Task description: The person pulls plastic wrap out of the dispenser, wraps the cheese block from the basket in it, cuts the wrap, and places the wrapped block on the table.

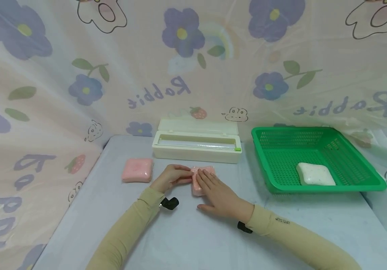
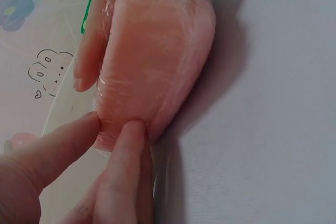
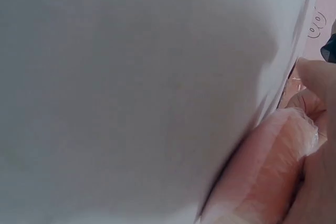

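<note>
A pink bar of soap (image 1: 199,191) wrapped in clear film lies on the table between both hands. My left hand (image 1: 171,177) pinches its left end, with fingertips (image 2: 134,125) pressed against the crinkled wrap. Over its top lies my right hand (image 1: 221,197), fingers straight and pressing down, thumb held away to the side. In the left wrist view, the wrapped soap (image 2: 144,51) shows smooth film over its side and bunched film at its upper edge. The right wrist view shows its rounded end (image 3: 262,166) under that hand.
Another pink bar (image 1: 137,170) sits to the left. Behind the hands stands a white cling film dispenser (image 1: 196,153) with its lid raised and a roll inside. A green basket (image 1: 264,165) at the right holds a white bar (image 1: 316,174). A patterned curtain hangs behind the table.
</note>
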A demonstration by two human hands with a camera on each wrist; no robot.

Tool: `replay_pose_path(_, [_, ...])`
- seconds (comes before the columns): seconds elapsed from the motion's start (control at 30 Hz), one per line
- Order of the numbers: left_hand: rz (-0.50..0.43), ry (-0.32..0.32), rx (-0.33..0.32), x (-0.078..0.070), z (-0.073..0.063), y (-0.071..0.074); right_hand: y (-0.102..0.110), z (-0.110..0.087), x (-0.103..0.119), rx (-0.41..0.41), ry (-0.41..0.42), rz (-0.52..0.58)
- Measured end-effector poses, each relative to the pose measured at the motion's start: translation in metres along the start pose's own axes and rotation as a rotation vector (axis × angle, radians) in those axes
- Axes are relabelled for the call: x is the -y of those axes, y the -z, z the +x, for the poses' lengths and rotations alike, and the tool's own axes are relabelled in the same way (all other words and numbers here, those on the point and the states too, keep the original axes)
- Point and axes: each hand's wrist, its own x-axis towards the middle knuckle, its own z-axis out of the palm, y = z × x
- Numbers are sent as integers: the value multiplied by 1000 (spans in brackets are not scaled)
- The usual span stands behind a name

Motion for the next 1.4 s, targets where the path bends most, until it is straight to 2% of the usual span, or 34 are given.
replay_pose_path(0.3, [5,5,-4,1,3,2,0,7,-7,35,-12,40])
replay_pose_path(0.53, [12,-3,-4,2,3,2,3,6,-9,78,-63,59])
replay_pose_path(0.7, [22,-11,-13,1,3,0,0,9,-13,49,-76,105])
replay_pose_path(0.87, [39,6,-47,0,6,-2,-1,12,-17,32,-62,120])
replay_pose_path(1.03, [47,3,-47,-2,9,-4,4,14,-25,-36,-60,161])
replay_pose_path(1.13, [49,-2,-23,-3,8,-5,10,15,-31,-69,-98,288])
replay_pose_path(1.23, [61,-50,1,-3,2,-2,17,16,-36,-101,-138,499])
replay_pose_path(1.4, [28,-167,62,-6,-18,7,24,16,-36,-137,-283,982])
